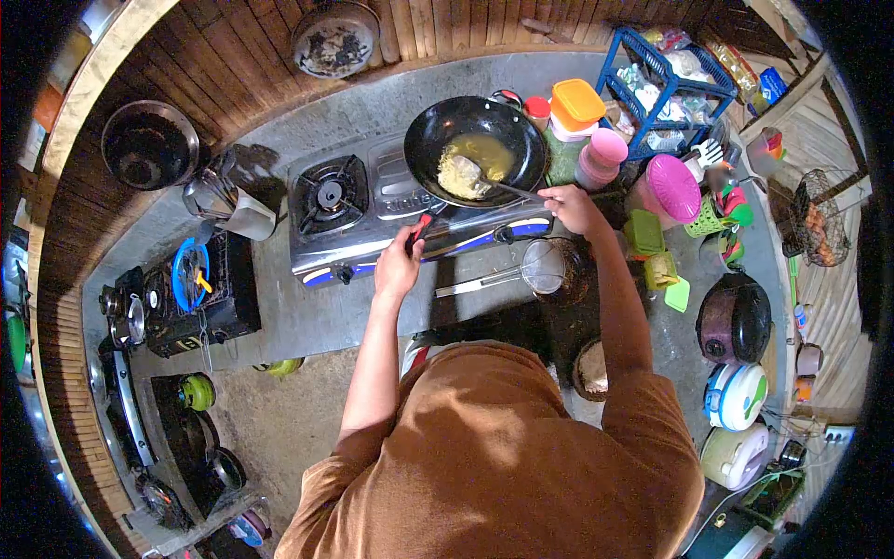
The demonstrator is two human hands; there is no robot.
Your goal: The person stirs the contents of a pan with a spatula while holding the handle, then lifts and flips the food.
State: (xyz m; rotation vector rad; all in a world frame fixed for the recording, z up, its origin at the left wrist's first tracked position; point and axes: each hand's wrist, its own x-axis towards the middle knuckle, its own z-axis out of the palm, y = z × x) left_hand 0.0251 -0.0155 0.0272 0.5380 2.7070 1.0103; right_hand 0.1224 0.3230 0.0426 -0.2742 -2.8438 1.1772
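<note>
From the head view, a grey concrete desk (307, 317) curves along a dark wooden plank wall (233, 65). At the middle sits a steel gas stove (391, 200). Its bare burner (328, 196) is toward 9 o'clock, and a black wok (484, 126) rests on the other side, toward 12 o'clock from the person. Pale yellow food (461, 172) lies in the bottom of the wok.

The left hand (399, 265) has its fingers closed around the wok's red-and-black handle (422, 226). The right hand (570, 207), at the wok's 4 o'clock rim, grips the thin handle of a spatula (503, 186) whose blade rests in the food.

A wire skimmer (545, 265) lies on the desk just in front of the stove. At 1 o'clock stand an orange-lidded tub (577, 102), a pink cup (605, 149) and a blue rack (652, 93) full of packets. Round cookers (736, 321) line the 3 o'clock edge. A metal bowl (149, 144) sits at 10 o'clock and a dark box (223, 307) with utensils at 9 o'clock. A round lid (335, 39) hangs on the wall at 12.
</note>
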